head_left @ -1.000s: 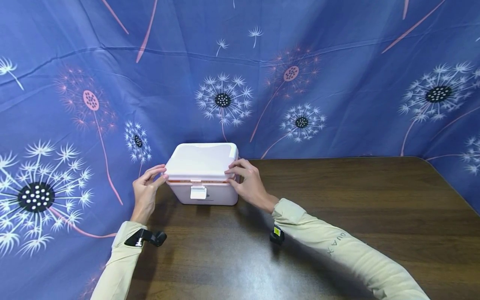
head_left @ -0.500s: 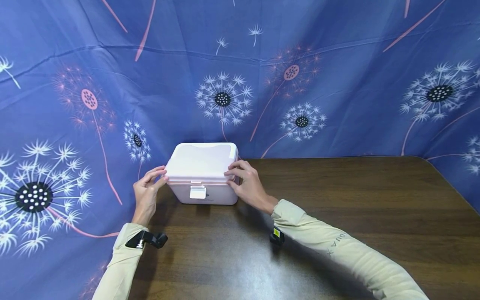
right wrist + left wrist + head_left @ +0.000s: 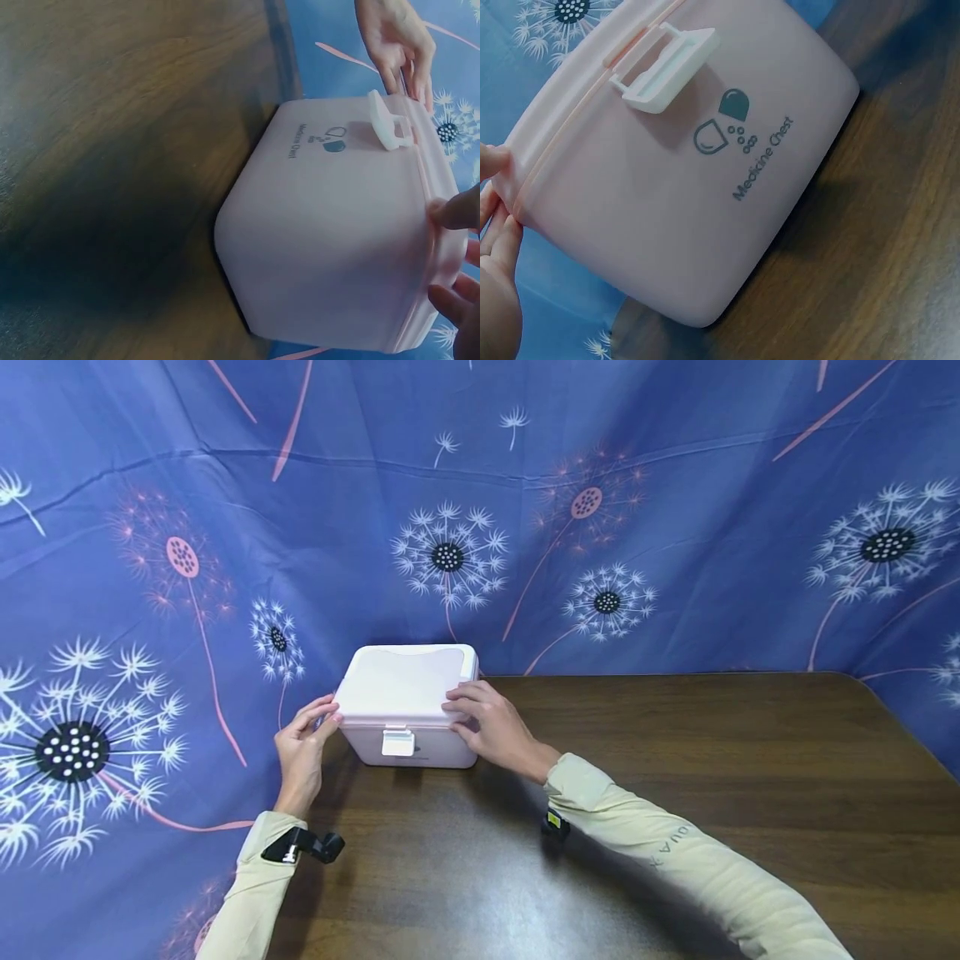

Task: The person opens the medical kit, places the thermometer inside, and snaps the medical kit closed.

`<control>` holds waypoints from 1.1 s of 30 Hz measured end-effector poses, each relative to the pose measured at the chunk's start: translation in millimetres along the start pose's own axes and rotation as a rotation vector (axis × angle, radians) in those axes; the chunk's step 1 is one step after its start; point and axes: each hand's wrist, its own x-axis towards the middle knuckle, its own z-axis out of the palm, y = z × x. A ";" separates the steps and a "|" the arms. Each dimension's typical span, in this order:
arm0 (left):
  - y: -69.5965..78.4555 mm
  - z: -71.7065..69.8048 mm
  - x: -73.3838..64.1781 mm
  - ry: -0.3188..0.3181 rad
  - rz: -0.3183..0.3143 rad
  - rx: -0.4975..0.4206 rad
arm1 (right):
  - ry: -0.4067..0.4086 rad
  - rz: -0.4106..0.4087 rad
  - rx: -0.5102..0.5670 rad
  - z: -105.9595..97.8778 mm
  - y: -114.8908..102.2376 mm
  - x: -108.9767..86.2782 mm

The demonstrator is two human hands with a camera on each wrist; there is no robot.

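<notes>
A pale pink medicine box (image 3: 438, 750), printed "Medicine Chest" (image 3: 763, 159) with a capsule mark, stands on the table against the cloth. Its lid (image 3: 401, 685) lies down on the body. On the front, the white latch (image 3: 398, 742) sticks outward, unfastened, as the left wrist view shows. My left hand (image 3: 303, 752) holds the lid's left front corner, fingertips spread over its edge and seam. At the right front corner my right hand (image 3: 501, 727) grips the lid, fingers on top and thumb at the seam. The box's inside is hidden.
The brown wooden table (image 3: 675, 793) stretches out to the right and in front of the box. Behind and to the left hangs a blue cloth (image 3: 337, 568) with dandelion prints. Black wrist cameras (image 3: 324, 847) sit on both cuffs.
The narrow orange gap under the lid's front edge has gone as the lid came down. The right fingers have slid slightly inward over the lid; my left hand has shifted a little to the right.
</notes>
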 end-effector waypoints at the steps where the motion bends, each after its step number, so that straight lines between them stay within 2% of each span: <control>1: -0.5 0.5 -1.0 0.011 0.002 -0.004 | -0.001 -0.014 -0.006 -0.4 0.5 -0.9; 7: -4.3 1.8 -12.4 0.097 0.026 -0.042 | 0.007 -0.074 -0.026 0.1 2.2 -3.2; 10: -8.1 3.5 -22.5 0.134 -0.004 -0.045 | 0.013 -0.063 -0.014 -0.2 3.8 -3.0; 12: -12.0 4.4 -29.8 0.132 -0.038 -0.064 | 0.012 -0.057 -0.006 -0.4 4.7 -2.8; 15: -19.1 6.5 -40.2 0.084 -0.085 -0.080 | 0.013 -0.059 0.001 0.5 5.6 -2.7; 17: -26.5 7.2 -45.5 0.020 -0.099 -0.095 | 0.021 -0.066 0.004 1.6 5.6 -2.9; 21: -53.4 2.8 -50.4 -0.128 -0.106 -0.177 | 0.035 -0.076 0.001 3.8 5.4 -4.4; 23: -56.5 4.4 -53.7 -0.150 -0.123 -0.202 | 0.033 -0.079 0.003 4.7 5.0 -5.2; 24: -56.0 5.9 -55.6 -0.156 -0.131 -0.197 | 0.031 -0.079 0.004 5.2 4.8 -5.5; 28: -34.3 20.5 -64.5 -0.150 -0.198 -0.153 | 0.036 -0.077 0.008 5.9 4.8 -6.4; 33: -22.4 27.9 -67.5 -0.156 -0.277 -0.193 | 0.051 -0.078 -0.002 5.2 6.1 -6.0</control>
